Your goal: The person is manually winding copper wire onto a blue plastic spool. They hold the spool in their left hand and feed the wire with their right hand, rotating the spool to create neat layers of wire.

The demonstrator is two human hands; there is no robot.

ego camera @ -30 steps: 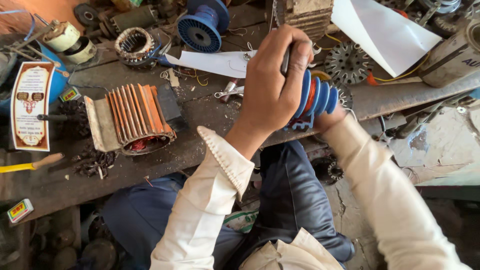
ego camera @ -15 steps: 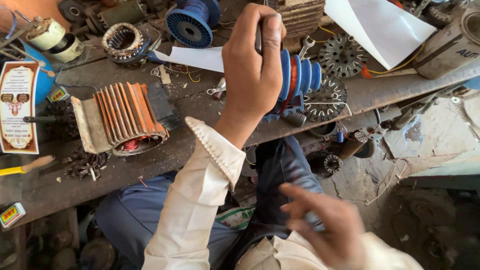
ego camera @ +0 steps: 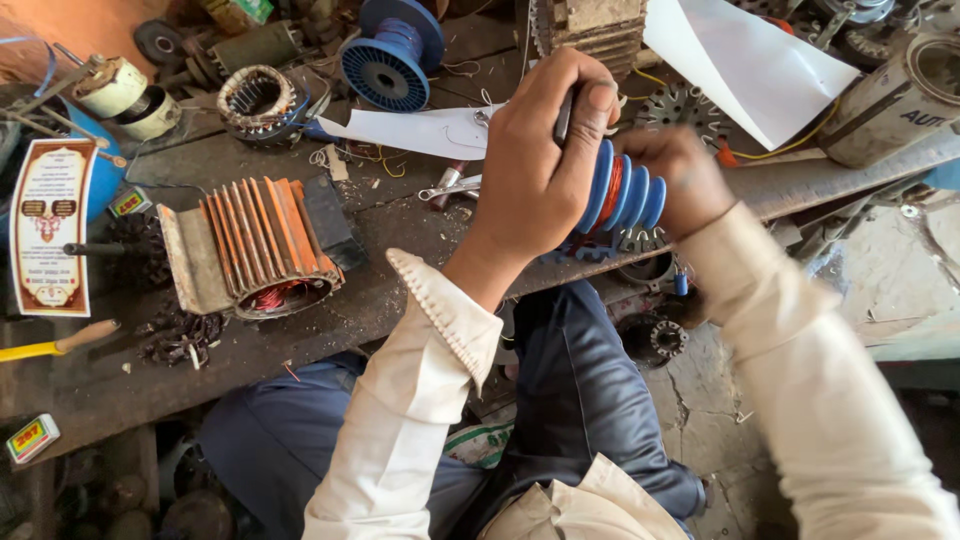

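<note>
Left hand: the left hand (ego camera: 535,165) is curled from above around a dark handle and the near end of the blue ribbed former (ego camera: 622,195), fingers wrapped shut on it.
Right hand: the right hand (ego camera: 672,178) closes on the far end of the former, fingers bent round its ribs. Half a second ago this hand was low over the lap, fingers spread and holding nothing; it is now back up at the bench edge.
Former position: held between both hands just above the front edge of the workbench (ego camera: 400,290), red-orange wire showing between the blue ribs. It stays in nearly the same place as in the earlier frame.
Bench, left: an orange finned motor housing (ego camera: 255,245) lies on its side, well apart from the hands; its position is unchanged.
Bench, rear: a blue wire spool (ego camera: 392,52) and a round stator core (ego camera: 258,100) stand behind a white paper sheet (ego camera: 420,130).
Bench, far left: a yellow-handled tool (ego camera: 55,345) lies at the edge.
</note>
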